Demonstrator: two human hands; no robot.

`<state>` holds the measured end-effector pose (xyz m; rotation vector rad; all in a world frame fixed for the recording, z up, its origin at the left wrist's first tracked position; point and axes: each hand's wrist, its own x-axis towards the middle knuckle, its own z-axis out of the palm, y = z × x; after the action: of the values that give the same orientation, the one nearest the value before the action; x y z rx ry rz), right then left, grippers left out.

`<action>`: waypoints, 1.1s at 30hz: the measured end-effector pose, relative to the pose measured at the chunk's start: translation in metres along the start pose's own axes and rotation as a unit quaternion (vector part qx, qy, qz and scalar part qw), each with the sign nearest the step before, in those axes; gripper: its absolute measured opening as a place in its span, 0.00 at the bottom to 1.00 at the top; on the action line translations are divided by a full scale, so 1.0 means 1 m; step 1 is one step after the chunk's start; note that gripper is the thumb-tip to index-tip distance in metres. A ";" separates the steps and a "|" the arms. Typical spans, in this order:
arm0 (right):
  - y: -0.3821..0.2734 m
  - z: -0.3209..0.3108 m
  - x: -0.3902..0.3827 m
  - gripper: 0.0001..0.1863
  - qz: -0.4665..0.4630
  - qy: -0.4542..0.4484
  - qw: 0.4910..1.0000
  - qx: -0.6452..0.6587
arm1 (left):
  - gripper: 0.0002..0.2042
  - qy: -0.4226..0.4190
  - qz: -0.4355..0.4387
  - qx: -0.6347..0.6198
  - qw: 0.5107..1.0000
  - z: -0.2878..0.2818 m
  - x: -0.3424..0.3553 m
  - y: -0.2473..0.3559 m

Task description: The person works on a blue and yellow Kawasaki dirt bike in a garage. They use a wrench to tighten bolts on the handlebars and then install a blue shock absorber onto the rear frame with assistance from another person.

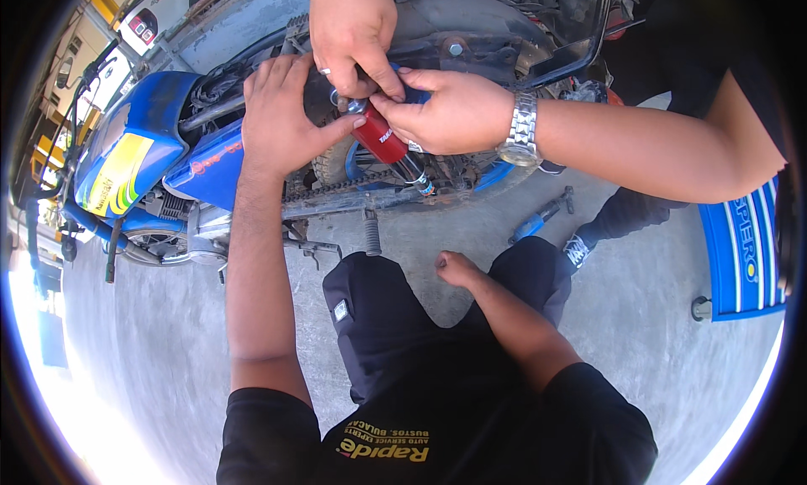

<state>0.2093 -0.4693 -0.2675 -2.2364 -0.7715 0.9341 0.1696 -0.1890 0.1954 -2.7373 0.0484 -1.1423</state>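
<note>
A red shock absorber (380, 136) with a coil spring end sits at a slant against the side of a blue motorcycle (139, 119). My left hand (277, 119) lies on the bike's frame, fingers stretched over it, its thumb tip touching the top of the shock absorber. Over my thigh, my right hand (458, 269) is held closed in a fist; whatever it may hold is hidden. A co-worker's hand with a wristwatch (458, 111) pinches the shock absorber's upper end from the right. Another hand with a ring (353, 39) reaches down from above to the same spot.
The chain (336, 187) and rear wheel lie behind the shock absorber. A footpeg (371, 231) juts toward my knee. On the concrete floor is a blue-handled tool (531, 224), near a person's shoe (577, 250). A blue wheeled cabinet (744, 250) stands at right.
</note>
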 end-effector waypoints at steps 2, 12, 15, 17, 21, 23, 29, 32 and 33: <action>0.002 -0.001 -0.001 0.15 -0.018 0.004 0.999 0.042 | 0.47 0.004 0.003 0.000 1.000 -0.001 0.000 0.000; 0.000 0.003 -0.005 0.14 0.011 -0.041 0.999 -0.008 | 0.49 -0.005 -0.001 -0.002 1.000 -0.006 0.003 0.007; 0.000 0.001 -0.006 0.15 -0.003 -0.061 0.998 -0.008 | 0.49 -0.010 -0.010 -0.011 1.000 -0.008 0.005 0.008; -0.001 0.001 -0.007 0.16 -0.002 -0.065 0.998 0.006 | 0.49 -0.011 -0.012 -0.013 1.000 -0.007 0.006 0.009; -0.008 -0.001 -0.007 0.19 0.010 -0.066 0.997 0.045 | 0.49 -0.018 -0.018 -0.018 1.000 -0.006 0.007 0.010; -0.015 -0.007 -0.008 0.21 -0.003 0.021 0.995 0.102 | 0.49 -0.021 -0.013 -0.017 1.000 -0.007 0.008 0.009; -0.050 -0.060 -0.035 0.29 -0.173 0.386 0.857 0.295 | 0.49 -0.023 -0.028 -0.024 0.999 -0.009 0.007 0.007; -0.081 -0.096 -0.058 0.34 -0.309 0.489 0.797 0.174 | 0.50 -0.009 -0.025 -0.030 0.999 -0.007 0.005 0.005; -0.094 -0.107 -0.063 0.36 -0.284 0.491 0.817 0.103 | 0.50 -0.005 -0.023 -0.035 0.999 -0.007 0.004 0.005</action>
<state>0.2278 -0.4824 -0.1131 -1.7518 -0.6912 -0.4226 0.1682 -0.1950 0.2022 -2.8200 0.0242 -1.1588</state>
